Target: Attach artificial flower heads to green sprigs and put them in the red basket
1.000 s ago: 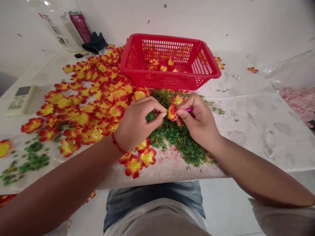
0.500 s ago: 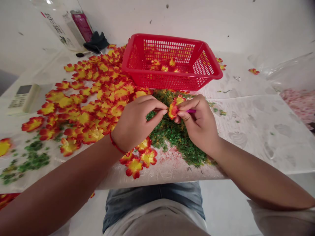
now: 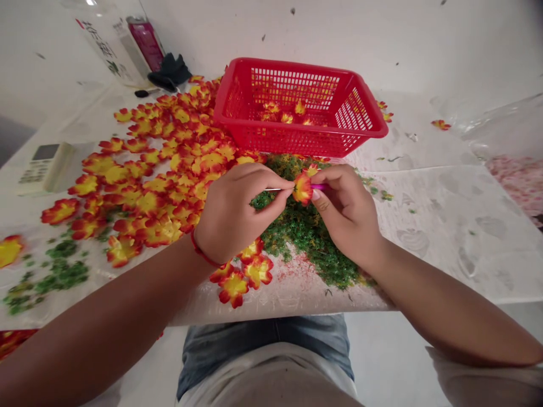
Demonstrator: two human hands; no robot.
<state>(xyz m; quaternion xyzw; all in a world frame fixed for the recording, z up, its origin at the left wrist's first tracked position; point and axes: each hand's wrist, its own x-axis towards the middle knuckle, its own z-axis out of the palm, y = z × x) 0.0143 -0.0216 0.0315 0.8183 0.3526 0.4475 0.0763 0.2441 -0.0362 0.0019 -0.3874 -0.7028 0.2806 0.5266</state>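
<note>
Between my two hands is a red-and-yellow artificial flower (image 3: 302,189) with ruffled petals. My left hand (image 3: 241,206) is closed in a pinch at the flower's left side; a thin shiny needle-like rod (image 3: 272,189) shows between its thumb and forefinger. On the other side, my right hand (image 3: 350,209) grips a short purple stick (image 3: 319,186) against the flower, its thumb tip at the petals. Whether rod and stick are one piece is hidden by the flower. Below both hands lies a heap of small green plastic sprigs (image 3: 309,237).
Many loose flower petals (image 3: 148,203) spread over the table's left. A red plastic basket (image 3: 301,133) behind my hands holds several flowers. A remote control (image 3: 44,167), a bottle (image 3: 112,51), a can (image 3: 145,42) and a clear bag of pink pieces (image 3: 517,175) lie around.
My right fingers have shifted on the purple stick, which now shows between them and the flower. More of the thin rod shows in my left hand. The view has moved slightly.
</note>
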